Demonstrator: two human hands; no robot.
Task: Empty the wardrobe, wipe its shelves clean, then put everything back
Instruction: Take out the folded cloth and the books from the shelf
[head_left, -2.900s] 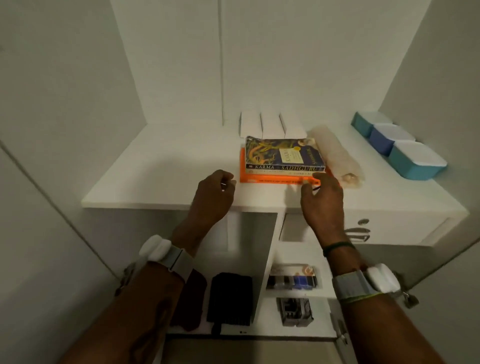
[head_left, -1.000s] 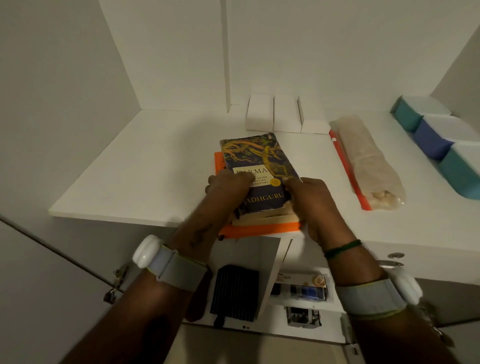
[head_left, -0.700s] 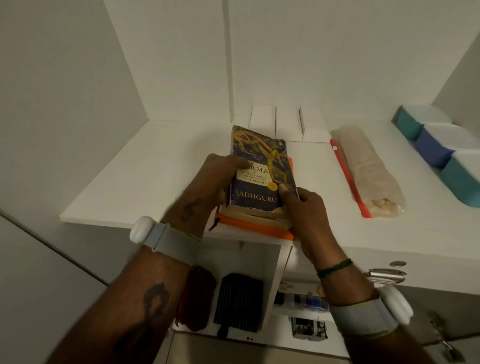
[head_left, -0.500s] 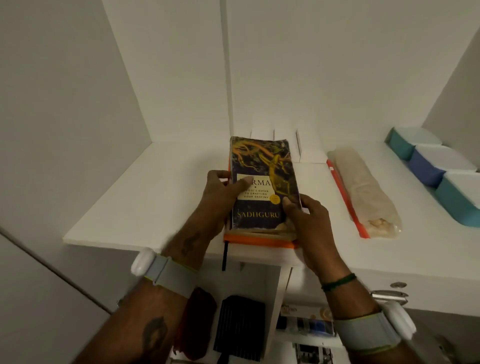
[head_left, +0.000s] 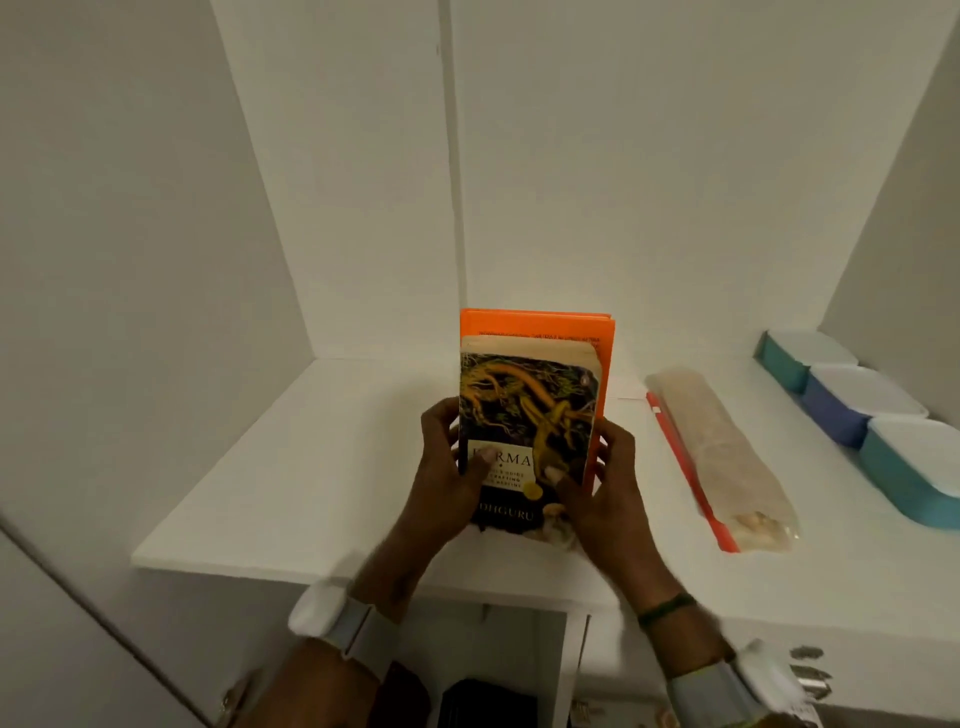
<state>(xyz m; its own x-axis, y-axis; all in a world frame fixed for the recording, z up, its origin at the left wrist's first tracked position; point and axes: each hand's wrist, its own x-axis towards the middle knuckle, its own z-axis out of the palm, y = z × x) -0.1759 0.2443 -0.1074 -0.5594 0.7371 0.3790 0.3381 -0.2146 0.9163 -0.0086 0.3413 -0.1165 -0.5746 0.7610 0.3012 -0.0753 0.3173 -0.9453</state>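
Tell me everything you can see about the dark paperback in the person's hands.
The paperback has a dark cover with yellow-orange twisting art and pale lettering; its page edges look yellowed. It is tilted up, cover toward the camera, against an orange book behind it. The left hand and right hand grip its sides, thumbs on the cover, over the white shelf.

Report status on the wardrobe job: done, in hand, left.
Done: nothing clearly; no cloth is in view. In hand: left hand and right hand grip the dark paperback and orange book, raised over the shelf. Left: the clear bag and three lidded tubs sit on that shelf, dark items lie in the compartment below, so emptying, wiping and restocking probably all remain.
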